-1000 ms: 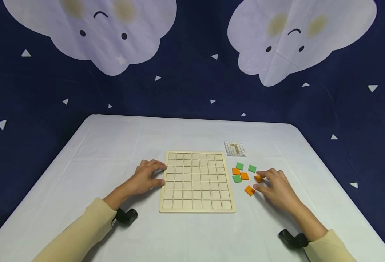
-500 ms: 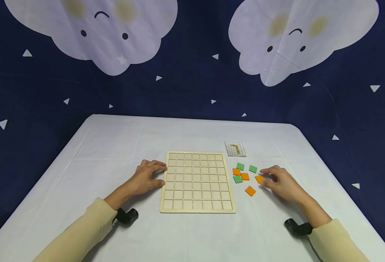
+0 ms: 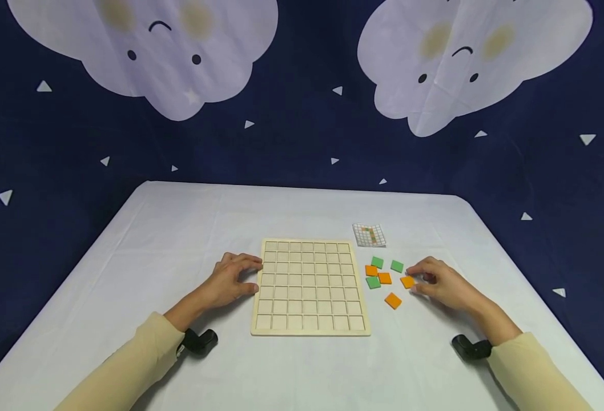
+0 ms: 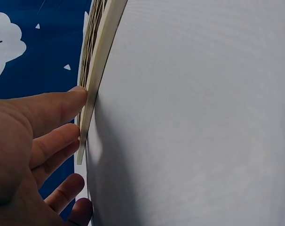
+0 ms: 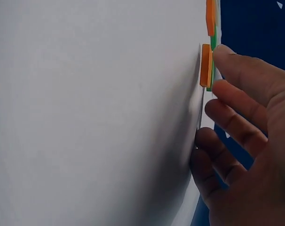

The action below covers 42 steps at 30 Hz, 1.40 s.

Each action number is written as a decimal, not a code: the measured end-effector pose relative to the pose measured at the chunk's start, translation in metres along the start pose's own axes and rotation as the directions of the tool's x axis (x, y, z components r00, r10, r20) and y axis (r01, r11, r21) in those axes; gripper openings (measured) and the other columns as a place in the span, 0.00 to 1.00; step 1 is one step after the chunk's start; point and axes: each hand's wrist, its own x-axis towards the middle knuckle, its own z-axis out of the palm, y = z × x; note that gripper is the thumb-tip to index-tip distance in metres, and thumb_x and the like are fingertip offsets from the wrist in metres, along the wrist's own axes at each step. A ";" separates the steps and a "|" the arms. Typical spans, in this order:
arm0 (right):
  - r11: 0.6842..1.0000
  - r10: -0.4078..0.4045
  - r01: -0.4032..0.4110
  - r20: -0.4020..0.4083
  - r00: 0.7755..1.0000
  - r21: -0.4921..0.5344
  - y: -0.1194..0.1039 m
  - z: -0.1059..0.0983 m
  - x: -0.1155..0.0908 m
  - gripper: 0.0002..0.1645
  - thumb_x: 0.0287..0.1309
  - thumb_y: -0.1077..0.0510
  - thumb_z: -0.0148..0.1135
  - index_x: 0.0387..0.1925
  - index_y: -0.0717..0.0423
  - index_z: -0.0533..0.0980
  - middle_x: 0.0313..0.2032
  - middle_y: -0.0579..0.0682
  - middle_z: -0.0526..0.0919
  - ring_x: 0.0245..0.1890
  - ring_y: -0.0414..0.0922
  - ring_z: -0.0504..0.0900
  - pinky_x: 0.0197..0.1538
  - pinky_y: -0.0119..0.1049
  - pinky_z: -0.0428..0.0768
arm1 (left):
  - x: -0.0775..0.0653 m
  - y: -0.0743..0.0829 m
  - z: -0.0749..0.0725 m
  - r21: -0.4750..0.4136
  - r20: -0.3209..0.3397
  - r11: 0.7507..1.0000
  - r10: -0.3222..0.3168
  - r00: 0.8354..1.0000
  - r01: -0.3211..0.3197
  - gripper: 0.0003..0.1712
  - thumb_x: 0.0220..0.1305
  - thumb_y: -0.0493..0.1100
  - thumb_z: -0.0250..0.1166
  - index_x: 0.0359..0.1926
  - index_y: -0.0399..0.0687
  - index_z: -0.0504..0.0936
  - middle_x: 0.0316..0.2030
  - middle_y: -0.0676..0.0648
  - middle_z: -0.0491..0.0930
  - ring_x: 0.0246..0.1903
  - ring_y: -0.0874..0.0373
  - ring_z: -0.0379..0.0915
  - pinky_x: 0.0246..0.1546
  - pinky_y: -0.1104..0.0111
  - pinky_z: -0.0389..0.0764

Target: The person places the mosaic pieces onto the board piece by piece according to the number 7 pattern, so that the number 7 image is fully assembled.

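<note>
Head view: since a second ago the right grip [image 3: 443, 282] has backed off slightly toward its own side, so the near orange tile [image 3: 393, 301], which its thumb was right at, now sits apart from it, to its left and nearer us. The right grip is released, nothing held: thumb and forefinger stand spread about the outer orange tile [image 3: 407, 282], which lies flat on the table [image 3: 127, 257]. In the right wrist view the thumb is right at an orange tile's edge; touching or just beside, we can't tell.

Other tiles, all left of the right grip: the outer green tile [image 3: 397, 266] just past the forefinger, then a loose cluster further left with the far green tile [image 3: 377, 262], left orange tile [image 3: 371, 270], middle orange tile [image 3: 384, 278] and near green tile [image 3: 373, 282]. The pattern card [image 3: 369, 235] lies beyond them, ahead and left of the right grip.

Left grip [image 3: 228, 281] matches the earlier frames: not grasping, thumb and forefinger touching the left edge of the grid board [image 3: 308, 288], which lies just right of it. We see no shift in board or tiles.

For the work, we judge little progress from that small retreat: seven tiles lie loose on the table, none set in a cell.
</note>
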 end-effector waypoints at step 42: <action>0.994 -0.089 0.091 -0.024 0.996 0.067 -0.098 0.020 0.054 0.14 0.54 0.57 0.66 0.44 0.52 0.81 0.43 0.49 0.79 0.42 0.48 0.73 0.43 0.40 0.71 | 0.002 -0.001 0.001 -0.006 0.001 1.000 -0.006 1.000 0.006 0.25 0.51 0.43 0.71 0.52 0.44 0.79 0.58 0.49 0.74 0.54 0.48 0.62 0.49 0.56 0.57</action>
